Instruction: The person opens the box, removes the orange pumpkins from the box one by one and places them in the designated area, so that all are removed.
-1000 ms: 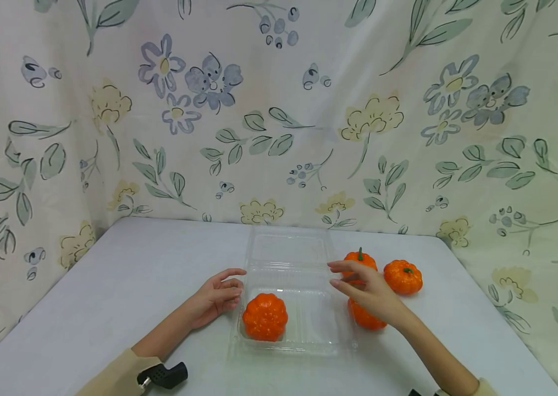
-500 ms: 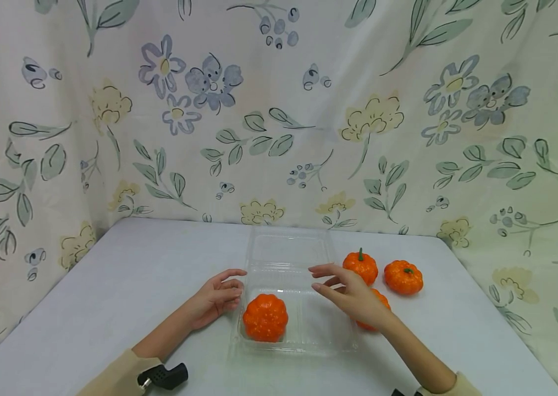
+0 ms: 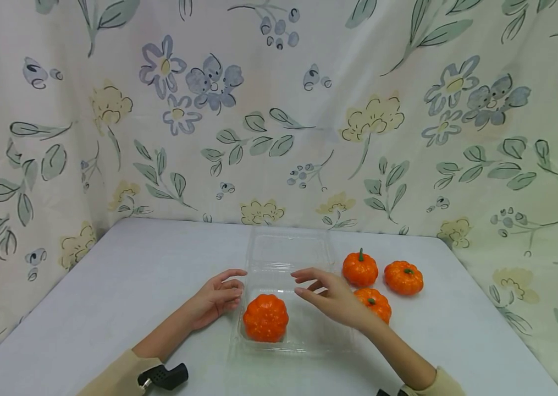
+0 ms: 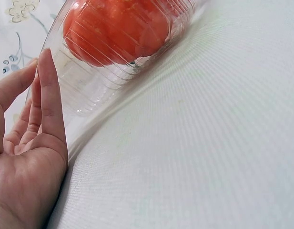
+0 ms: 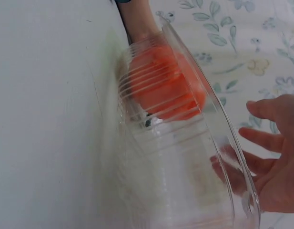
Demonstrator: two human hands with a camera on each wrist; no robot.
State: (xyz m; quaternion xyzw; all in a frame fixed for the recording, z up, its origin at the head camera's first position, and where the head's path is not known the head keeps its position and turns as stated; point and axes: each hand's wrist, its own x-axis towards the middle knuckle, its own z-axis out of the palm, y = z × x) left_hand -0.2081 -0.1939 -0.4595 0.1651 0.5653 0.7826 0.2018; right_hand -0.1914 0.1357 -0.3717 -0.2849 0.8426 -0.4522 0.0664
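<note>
A clear plastic clamshell container (image 3: 308, 348) lies with its lid folded back on the table. Inside its left part rests an orange toy pumpkin (image 3: 266, 318), base up. My left hand (image 3: 215, 298) stays beside the container's left side, fingers loosely bent, fingertips right at the rim in the left wrist view. Over the container's right part hovers my right hand (image 3: 330, 297), fingers apart and nothing between them; in the right wrist view it shows partly through the clear wall. A second toy pumpkin (image 3: 375, 304) is partly hidden behind the right forearm.
Two more orange toy pumpkins stand beyond on the right: one with an upright green stem (image 3: 360, 268), another pumpkin (image 3: 403, 278) farther right. A floral curtain (image 3: 279, 165) hangs behind the white table (image 3: 170, 247).
My right hand has moved left from above the pumpkins to over the container, uncovering them. The left hand and the container have stayed where they were.
</note>
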